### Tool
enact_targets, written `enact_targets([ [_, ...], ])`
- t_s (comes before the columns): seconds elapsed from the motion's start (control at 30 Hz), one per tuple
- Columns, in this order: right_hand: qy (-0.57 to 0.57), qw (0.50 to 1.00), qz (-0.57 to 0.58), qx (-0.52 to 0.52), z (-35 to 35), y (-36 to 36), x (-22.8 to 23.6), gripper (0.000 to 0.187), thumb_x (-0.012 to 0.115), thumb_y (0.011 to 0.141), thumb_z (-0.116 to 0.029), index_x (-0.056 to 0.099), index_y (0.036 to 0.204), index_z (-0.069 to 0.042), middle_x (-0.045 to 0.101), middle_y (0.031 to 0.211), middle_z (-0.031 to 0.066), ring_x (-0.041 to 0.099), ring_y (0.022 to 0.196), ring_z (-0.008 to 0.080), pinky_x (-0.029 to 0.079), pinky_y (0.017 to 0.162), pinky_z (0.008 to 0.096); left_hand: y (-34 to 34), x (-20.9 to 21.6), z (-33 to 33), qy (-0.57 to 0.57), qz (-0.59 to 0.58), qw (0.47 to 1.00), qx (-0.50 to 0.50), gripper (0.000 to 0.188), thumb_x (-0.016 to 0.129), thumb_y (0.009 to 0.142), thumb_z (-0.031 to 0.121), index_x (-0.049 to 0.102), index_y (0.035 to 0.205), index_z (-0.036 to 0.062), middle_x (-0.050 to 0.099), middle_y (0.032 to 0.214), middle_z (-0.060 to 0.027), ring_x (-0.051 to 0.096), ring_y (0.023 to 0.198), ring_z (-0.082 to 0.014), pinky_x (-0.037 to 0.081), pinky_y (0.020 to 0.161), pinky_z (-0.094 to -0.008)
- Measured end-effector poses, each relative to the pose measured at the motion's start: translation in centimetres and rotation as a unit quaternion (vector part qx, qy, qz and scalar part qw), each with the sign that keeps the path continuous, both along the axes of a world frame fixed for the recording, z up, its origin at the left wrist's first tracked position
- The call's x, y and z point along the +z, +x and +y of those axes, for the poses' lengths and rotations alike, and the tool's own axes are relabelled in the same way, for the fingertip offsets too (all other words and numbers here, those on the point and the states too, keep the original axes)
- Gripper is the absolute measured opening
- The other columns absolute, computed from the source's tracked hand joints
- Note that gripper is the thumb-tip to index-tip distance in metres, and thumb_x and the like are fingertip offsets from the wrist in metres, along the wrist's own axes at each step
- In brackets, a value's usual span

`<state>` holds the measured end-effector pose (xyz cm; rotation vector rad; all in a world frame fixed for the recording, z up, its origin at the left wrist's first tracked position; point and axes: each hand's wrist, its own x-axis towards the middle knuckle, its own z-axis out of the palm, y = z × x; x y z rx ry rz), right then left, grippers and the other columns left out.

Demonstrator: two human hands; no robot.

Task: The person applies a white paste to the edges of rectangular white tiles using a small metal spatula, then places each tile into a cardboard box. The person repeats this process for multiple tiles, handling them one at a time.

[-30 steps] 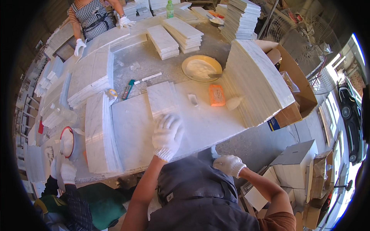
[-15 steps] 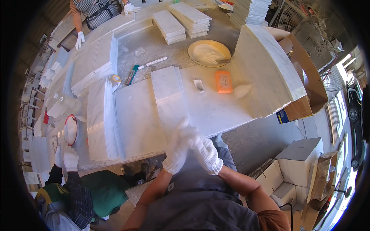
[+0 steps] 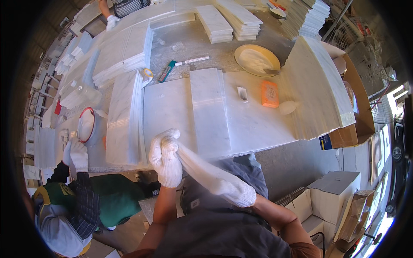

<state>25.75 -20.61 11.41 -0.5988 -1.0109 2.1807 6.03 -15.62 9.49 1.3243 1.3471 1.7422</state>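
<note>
Both my hands wear white knit gloves in front of the table edge. My left hand (image 3: 165, 159) is closed, its fingers curled round the end of a long, pale stretch of fabric that looks like the finger part of the right glove (image 3: 200, 167). That fabric runs slanting down to my right hand (image 3: 232, 189), whose own fingers are hidden in it and blurred. Just beyond lies a long marble strip (image 3: 210, 109), resting on a wide white slab (image 3: 167, 116). Neither hand touches these pieces.
Stacked marble strips (image 3: 122, 120) stand on the left, and a leaning tile stack (image 3: 316, 86) on the right. A yellow bowl (image 3: 258, 60) of white powder, an orange block (image 3: 269, 93), a cutter knife (image 3: 167, 71) and a marker (image 3: 192, 60) lie beyond. A co-worker's gloved hands (image 3: 76, 155) are left.
My hands were together in a blurred haze of dust; now they are apart, the left moved left and up, the right lower, with white fabric stretched between. The whole view has shifted.
</note>
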Motion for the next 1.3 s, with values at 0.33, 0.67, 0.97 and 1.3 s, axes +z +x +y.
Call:
enact_targets([
  [0.33, -0.082, 0.988, 0.028, 0.131, -5.1, 6.7, -6.4, 0.061, 0.055, 0.113, -0.022, 0.036, 0.165, 0.003, 0.043, 0.167, 0.0182, 0.041, 0.154, 0.0282, 0.027, 0.129, 0.0402, -1.5, 1.1, -2.3, 0.069, -0.025, 0.996, 0.057, 0.031, 0.059, 0.107, 0.022, 0.072, 0.111, -0.0058, 0.075, 0.106, -0.0125, 0.06, 0.078, -0.0114, 0.051, 0.074, -0.0303],
  [0.67, 0.254, 0.954, 0.069, -0.147, 1.0, 9.2, 4.5, 0.064, 0.063, 0.108, -0.043, 0.056, 0.151, 0.004, 0.067, 0.139, 0.0303, 0.067, 0.13, 0.0408, 0.047, 0.115, 0.0551, -4.3, 6.4, -5.7, -0.022, -0.196, 0.975, -0.097, 0.039, 0.058, 0.109, 0.041, 0.06, 0.122, 0.004, 0.068, 0.106, -0.0129, 0.064, 0.087, -0.0204, 0.054, 0.078, -0.0332],
  [0.97, 0.708, 0.611, 0.078, -0.345, -1.2, 7.8, 14.2, 0.059, 0.065, 0.107, -0.042, 0.058, 0.146, 0.001, 0.067, 0.138, 0.0274, 0.065, 0.129, 0.0374, 0.046, 0.114, 0.0542, -2.3, 6.1, -4.7, -0.062, -0.293, 0.924, -0.237, 0.04, 0.062, 0.106, 0.038, 0.063, 0.119, 0.0006, 0.067, 0.122, -0.018, 0.067, 0.092, -0.0262, 0.056, 0.078, -0.0386],
  [1.3, 0.764, 0.527, 0.062, -0.367, -1.2, 6.7, 15.3, 0.053, 0.066, 0.105, -0.04, 0.062, 0.141, -0.002, 0.067, 0.137, 0.0242, 0.063, 0.128, 0.0337, 0.044, 0.114, 0.053, -1.9, 6.0, -4.8, -0.093, -0.208, 0.932, -0.282, 0.043, 0.059, 0.108, 0.034, 0.062, 0.131, -0.0024, 0.063, 0.141, -0.0212, 0.071, 0.106, -0.0288, 0.058, 0.095, -0.0438],
])
